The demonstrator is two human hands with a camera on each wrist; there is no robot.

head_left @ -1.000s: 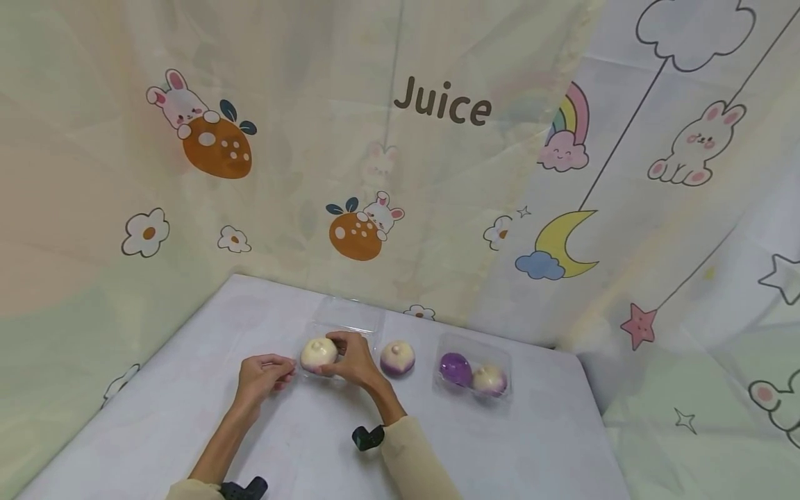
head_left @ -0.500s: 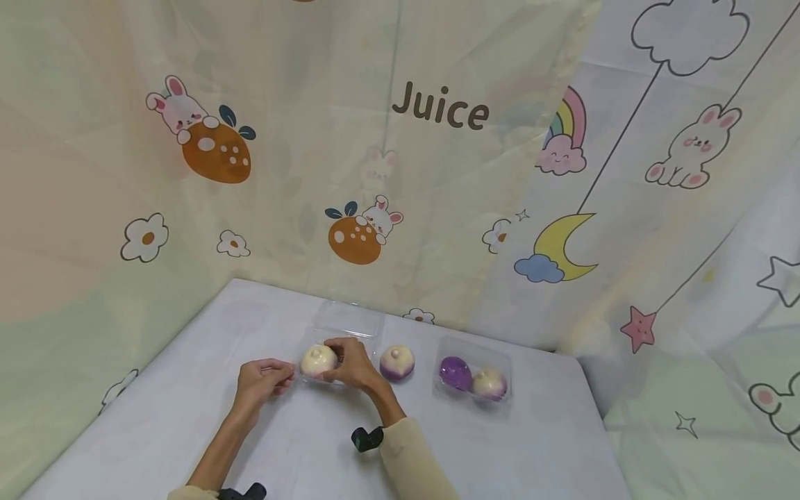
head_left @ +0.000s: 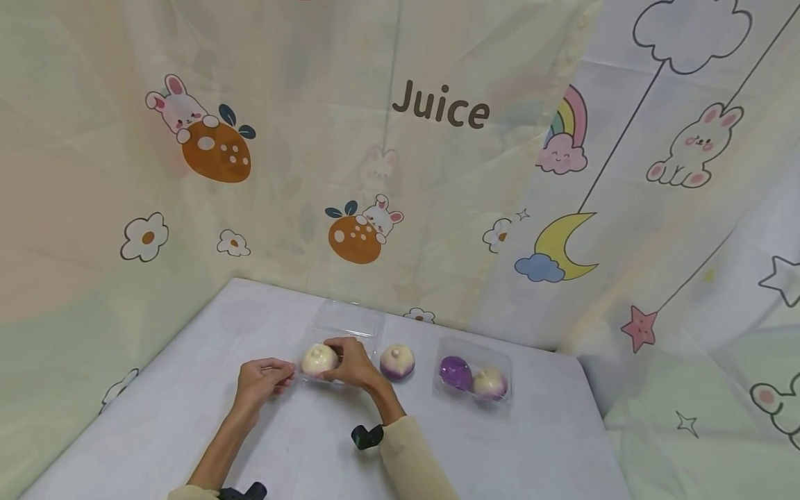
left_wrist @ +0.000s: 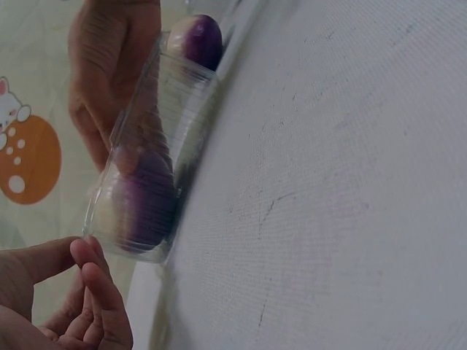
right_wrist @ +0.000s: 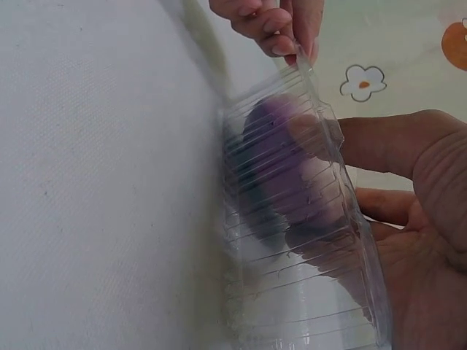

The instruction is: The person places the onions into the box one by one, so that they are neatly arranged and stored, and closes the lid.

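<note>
In the head view a clear plastic clamshell box (head_left: 346, 321) lies with its lid open at the back. A round cream-and-purple turnip-like piece (head_left: 317, 361) sits in the left part of its base. My right hand (head_left: 353, 364) reaches into the box and grips this piece, thumb on the near side. My left hand (head_left: 259, 382) pinches the box's left rim between thumb and fingers, as the left wrist view shows more closely. Through the ribbed wall (right_wrist: 292, 273) in the right wrist view, the right thumb presses on the piece. The box's right part is largely hidden behind my right hand.
A similar cream-and-purple piece (head_left: 396, 362) stands on the white table (head_left: 312, 444) just right of the box. Further right, a second clear box (head_left: 444, 397) holds one purple and one cream-and-purple piece. Printed curtains (head_left: 281, 139) hang behind the table.
The camera view has shifted slightly. Both hands keep their places, the right on the turnip-like piece and the left at the box rim.
</note>
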